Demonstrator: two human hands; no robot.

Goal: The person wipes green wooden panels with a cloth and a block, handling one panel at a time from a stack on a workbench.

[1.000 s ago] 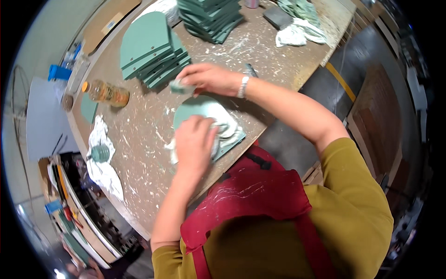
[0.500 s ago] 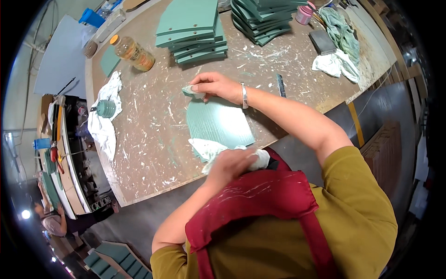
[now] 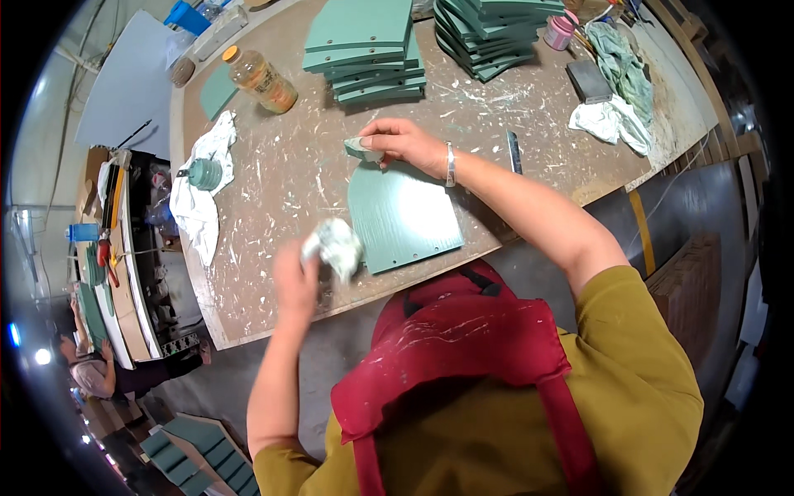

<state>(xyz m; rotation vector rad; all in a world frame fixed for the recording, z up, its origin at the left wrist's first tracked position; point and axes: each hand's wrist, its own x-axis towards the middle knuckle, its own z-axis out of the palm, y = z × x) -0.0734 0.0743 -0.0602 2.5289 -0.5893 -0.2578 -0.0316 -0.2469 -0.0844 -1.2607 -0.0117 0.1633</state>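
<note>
Left hand [image 3: 296, 281] now lifted off the green panel [image 3: 403, 217], grip clutching white rag [image 3: 335, 246] — right hand [image 3: 405, 142] pinching sanding block [image 3: 361, 150].

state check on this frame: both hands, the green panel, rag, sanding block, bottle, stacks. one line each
left hand: shut on white rag, blurred.
white rag: crumpled, at the panel's near left corner.
right hand: shut on sanding block.
sanding block: at the panel's far edge.
green panel: flat on workbench.
bottle: lying down, capped.
panel stacks: piled flat.

One head-worn fisheye view looks steeply down, close over the workbench [image 3: 529, 116], edges perhaps distorted.
</note>
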